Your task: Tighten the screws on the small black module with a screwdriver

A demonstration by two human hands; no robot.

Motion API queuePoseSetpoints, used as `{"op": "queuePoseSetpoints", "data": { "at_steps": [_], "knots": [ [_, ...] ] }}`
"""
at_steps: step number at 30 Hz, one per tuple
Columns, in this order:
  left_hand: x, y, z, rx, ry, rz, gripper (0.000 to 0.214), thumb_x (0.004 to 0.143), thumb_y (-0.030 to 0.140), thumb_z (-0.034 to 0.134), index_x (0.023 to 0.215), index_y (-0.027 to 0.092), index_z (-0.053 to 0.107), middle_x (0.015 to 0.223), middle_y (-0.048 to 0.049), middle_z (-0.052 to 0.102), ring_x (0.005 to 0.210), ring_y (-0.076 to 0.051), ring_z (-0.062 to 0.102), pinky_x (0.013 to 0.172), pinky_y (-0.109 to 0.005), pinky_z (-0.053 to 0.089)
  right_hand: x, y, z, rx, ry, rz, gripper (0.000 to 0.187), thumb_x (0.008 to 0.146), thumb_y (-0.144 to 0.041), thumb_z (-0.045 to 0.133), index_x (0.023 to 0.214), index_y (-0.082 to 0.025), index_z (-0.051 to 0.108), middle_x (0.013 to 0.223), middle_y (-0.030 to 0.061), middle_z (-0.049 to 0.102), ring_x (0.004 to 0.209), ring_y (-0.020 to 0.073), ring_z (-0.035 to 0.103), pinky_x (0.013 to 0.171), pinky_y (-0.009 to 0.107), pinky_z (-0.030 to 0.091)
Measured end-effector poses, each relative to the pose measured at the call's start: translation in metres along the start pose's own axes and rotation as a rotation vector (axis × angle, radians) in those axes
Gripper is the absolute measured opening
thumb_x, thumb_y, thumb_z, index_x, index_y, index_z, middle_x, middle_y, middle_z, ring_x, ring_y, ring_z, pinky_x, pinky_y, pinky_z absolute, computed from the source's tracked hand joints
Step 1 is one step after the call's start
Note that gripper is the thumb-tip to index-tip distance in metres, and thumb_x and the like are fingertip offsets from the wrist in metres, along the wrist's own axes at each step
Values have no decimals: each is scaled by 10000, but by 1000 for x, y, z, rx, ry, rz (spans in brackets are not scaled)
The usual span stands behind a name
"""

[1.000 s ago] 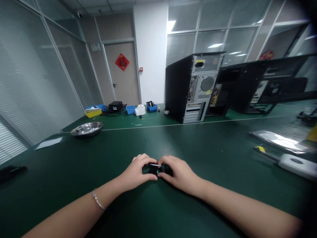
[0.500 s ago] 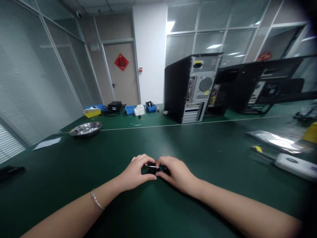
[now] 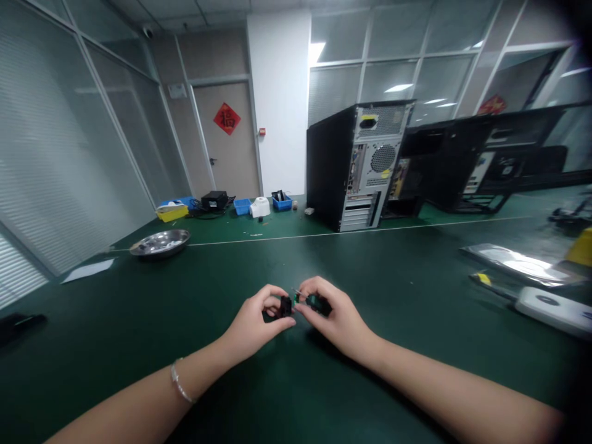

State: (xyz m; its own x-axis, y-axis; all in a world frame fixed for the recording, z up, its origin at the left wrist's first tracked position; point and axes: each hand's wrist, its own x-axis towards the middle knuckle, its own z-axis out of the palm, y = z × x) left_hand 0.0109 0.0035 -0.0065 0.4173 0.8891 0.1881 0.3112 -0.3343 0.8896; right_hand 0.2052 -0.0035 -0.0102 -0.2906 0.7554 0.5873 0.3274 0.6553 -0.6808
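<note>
My left hand (image 3: 259, 314) pinches a small black block-like part (image 3: 286, 306) between thumb and fingers, a little above the green tabletop (image 3: 259, 394). Facing it, my right hand (image 3: 333, 314) is closed on a small green piece (image 3: 297, 298) that looks like a circuit board, with a thin metal pin or strip sticking out of it. A narrow gap separates the two parts. My right fingers cover most of the green piece, so its full shape is hidden.
A metal bowl (image 3: 160, 243) stands at the left. Blue bins (image 3: 282, 202) and a white plastic piece (image 3: 260, 207) line the back. A computer tower (image 3: 330, 166) stands behind my hands. At the right lie a white power strip (image 3: 552, 308) and a shiny clear package (image 3: 518, 262).
The black part and the green piece, close together between my fingers before, are now apart. My right hand has lifted slightly, and the black part in my left hand has turned upright.
</note>
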Motion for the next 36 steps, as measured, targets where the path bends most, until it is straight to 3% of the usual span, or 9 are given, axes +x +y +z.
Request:
{"op": "queuePoseSetpoints", "data": {
  "at_steps": [7,31,36],
  "knots": [
    [-2,4,1,31,-11,19,316,718,228,726,969,194,538,835,-19,701,792,-182,623,750,-301,448,-3,-6,3,6,-124,-37,62,858,-179,576,887,-219,539,918,27,608,841,158,584,774,277,463],
    [-3,2,2,75,-16,20,322,701,225,749,936,180,532,811,-15,677,773,-177,605,736,-299,435,-4,-5,5,-62,-131,-40,113,828,-116,600,856,-217,557,919,13,624,856,153,587,770,269,449],
    [-3,0,1,-1,-57,34,259,806,307,654,993,173,535,851,-34,682,796,-178,604,756,-303,438,-4,-5,5,-71,-133,-32,99,832,-121,584,853,-213,554,922,18,619,847,152,587,755,264,452]
  ]
}}
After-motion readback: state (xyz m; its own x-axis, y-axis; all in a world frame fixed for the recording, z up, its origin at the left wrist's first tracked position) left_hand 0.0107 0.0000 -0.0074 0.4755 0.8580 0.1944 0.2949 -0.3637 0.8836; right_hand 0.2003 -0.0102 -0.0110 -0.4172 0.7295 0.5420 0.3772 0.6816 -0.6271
